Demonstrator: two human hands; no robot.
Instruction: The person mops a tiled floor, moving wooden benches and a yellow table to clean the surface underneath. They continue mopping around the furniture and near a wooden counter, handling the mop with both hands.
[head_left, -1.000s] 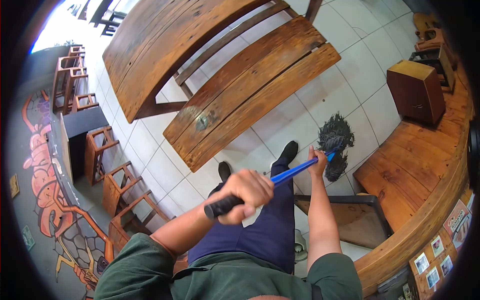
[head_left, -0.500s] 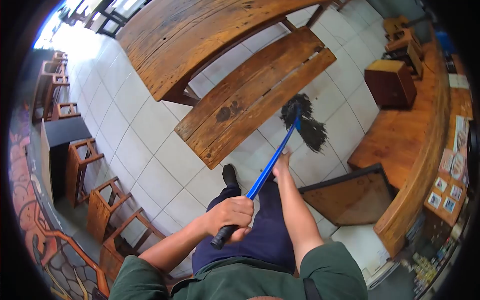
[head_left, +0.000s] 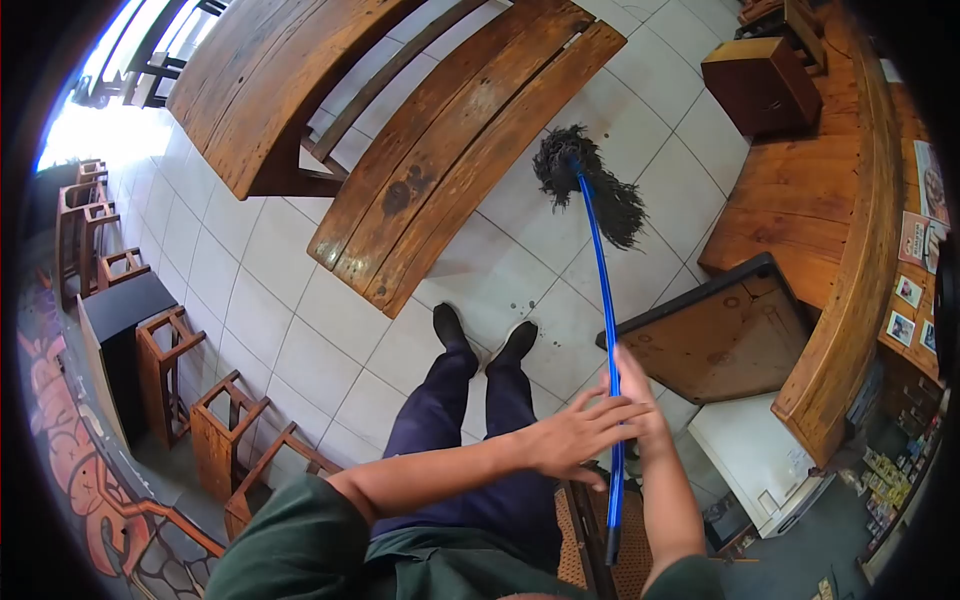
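A mop with a blue pole (head_left: pixel 603 270) and a dark, stringy head (head_left: pixel 590 185) lies across the view, its head on the floor tiles beside the wooden bench. My right hand (head_left: pixel 636 398) is around the lower half of the pole, thumb on one side and fingers on the other. Across the pole just below reaches my left hand (head_left: pixel 585 435), its fingers spread and not wrapped round it. The black grip end (head_left: pixel 612 545) points down toward my body, free of both hands.
The wooden bench (head_left: pixel 450 150) stands beside a large wooden table (head_left: pixel 270 90). Stools (head_left: pixel 225 430) line the left. At right are a brown box (head_left: pixel 762 88), a curved wooden counter (head_left: pixel 850 270) and a dark-edged board (head_left: pixel 715 330). Both my feet are on the tiles.
The pole has swung right and more upright. My left hand has let go of the black grip and moved right, while my right hand has come closer to my body. The view has shifted.
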